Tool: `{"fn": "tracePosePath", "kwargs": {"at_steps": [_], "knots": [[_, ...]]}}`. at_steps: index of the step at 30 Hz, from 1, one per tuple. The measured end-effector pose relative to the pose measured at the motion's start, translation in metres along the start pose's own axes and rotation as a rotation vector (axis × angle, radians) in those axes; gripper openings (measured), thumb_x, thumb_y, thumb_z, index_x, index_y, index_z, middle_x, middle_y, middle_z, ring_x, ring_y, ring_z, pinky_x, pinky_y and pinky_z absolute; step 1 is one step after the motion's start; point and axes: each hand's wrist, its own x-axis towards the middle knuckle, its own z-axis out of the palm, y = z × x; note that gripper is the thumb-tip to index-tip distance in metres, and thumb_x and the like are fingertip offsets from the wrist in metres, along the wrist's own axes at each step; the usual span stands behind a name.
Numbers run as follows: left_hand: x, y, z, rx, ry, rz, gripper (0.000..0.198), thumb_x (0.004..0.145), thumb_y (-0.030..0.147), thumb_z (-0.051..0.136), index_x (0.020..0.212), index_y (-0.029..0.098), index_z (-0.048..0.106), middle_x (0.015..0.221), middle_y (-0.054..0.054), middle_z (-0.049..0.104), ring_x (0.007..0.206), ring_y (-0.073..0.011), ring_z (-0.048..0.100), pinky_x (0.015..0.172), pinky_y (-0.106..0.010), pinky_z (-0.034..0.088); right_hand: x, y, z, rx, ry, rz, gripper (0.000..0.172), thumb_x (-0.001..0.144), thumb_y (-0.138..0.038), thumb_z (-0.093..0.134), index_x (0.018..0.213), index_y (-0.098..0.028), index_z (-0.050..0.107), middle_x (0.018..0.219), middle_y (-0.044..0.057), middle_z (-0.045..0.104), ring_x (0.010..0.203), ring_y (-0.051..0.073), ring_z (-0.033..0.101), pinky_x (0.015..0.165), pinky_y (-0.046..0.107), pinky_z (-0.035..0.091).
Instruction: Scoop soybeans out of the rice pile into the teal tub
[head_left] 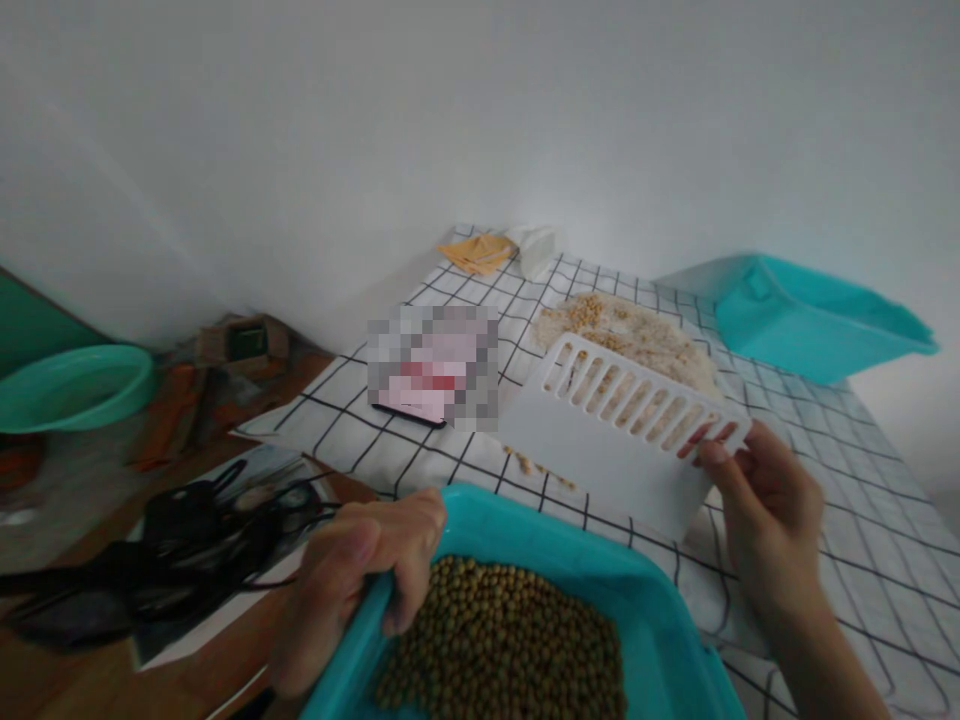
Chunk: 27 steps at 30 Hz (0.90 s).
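Observation:
My left hand point(367, 570) is closed round the left rim of a turquoise basin point(540, 520), with the thumb outside and fingers over the edge. Many round, greenish-brown beans point(517, 640) lie in the basin. A white plastic board point(600, 450) with a row of slots along one end is pinched at its slotted right corner by my right hand point(772, 510). The board is over the tablecloth, in front of a beige heap point(645, 335) of fine material mixed with yellowish beans. A few pale bits point(525, 460) lie beside the board's lower edge.
A second turquoise basin point(817, 320) stands at the right back of the checked tablecloth point(345, 400). A partly blurred phone point(420, 385) and a folded yellow cloth point(478, 252) lie farther left. Black cables point(195, 540) and a green bowl point(82, 385) are to the left.

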Motion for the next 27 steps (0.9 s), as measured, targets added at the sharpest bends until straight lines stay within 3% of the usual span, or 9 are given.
{"fn": "tracePosePath", "kwargs": {"at_steps": [10,16,21,23,25,27], "knots": [[0.0029,-0.0006,-0.0028,-0.015,-0.046,0.017,0.065,0.115,0.041,0.022,0.061,0.021,0.051,0.047,0.003,0.049,0.047,-0.0157,0.047,0.069,-0.035,0.048,0.0017,-0.0048,0.0022,-0.006,-0.002,-0.005,0.012,0.099,-0.036,0.073,0.093,-0.026,0.076,0.084,0.002,0.073,0.071,0.017,0.067,0.057,0.025,0.051],[0.0047,-0.0003,-0.0028,-0.014,-0.03,0.047,0.067,0.115,0.042,0.023,0.057,0.02,0.049,0.046,0.003,0.049,0.047,-0.0149,0.046,0.066,-0.034,0.047,-0.0005,-0.0031,0.0013,-0.011,-0.011,-0.01,0.011,0.098,-0.036,0.075,0.092,-0.027,0.076,0.081,0.001,0.072,0.063,0.015,0.062,0.051,0.024,0.046],[0.0067,-0.0025,-0.0069,-0.007,-0.026,0.043,0.068,0.115,0.041,0.024,0.057,0.02,0.051,0.044,0.001,0.052,0.046,-0.0152,0.048,0.064,-0.034,0.046,-0.0008,-0.0028,0.0006,-0.021,-0.021,0.002,0.01,0.099,-0.036,0.074,0.097,-0.027,0.078,0.087,0.002,0.074,0.071,0.018,0.067,0.058,0.026,0.051],[0.0069,-0.0048,-0.0091,-0.01,-0.069,0.078,0.068,0.115,0.041,0.024,0.057,0.02,0.052,0.044,0.0,0.054,0.047,-0.0161,0.05,0.065,-0.035,0.047,-0.0001,-0.0026,0.0006,-0.013,-0.018,-0.021,0.01,0.098,-0.035,0.075,0.094,-0.027,0.077,0.083,0.001,0.072,0.068,0.017,0.064,0.056,0.025,0.049],[0.0068,-0.0058,-0.0092,-0.062,-0.177,0.213,0.067,0.116,0.038,0.024,0.059,0.02,0.054,0.044,0.001,0.056,0.045,-0.0145,0.05,0.062,-0.033,0.046,0.0009,-0.003,0.0008,-0.012,-0.007,-0.043,0.012,0.098,-0.035,0.075,0.09,-0.026,0.076,0.078,0.0,0.068,0.061,0.014,0.058,0.05,0.023,0.044],[0.0064,-0.0045,-0.0069,-0.031,-0.041,0.06,0.067,0.115,0.039,0.025,0.056,0.019,0.05,0.044,0.0,0.052,0.046,-0.0147,0.047,0.066,-0.034,0.047,0.0017,-0.0044,0.0012,-0.033,-0.001,-0.046,0.014,0.099,-0.035,0.074,0.089,-0.026,0.075,0.072,-0.001,0.064,0.055,0.013,0.051,0.046,0.023,0.038]]}}
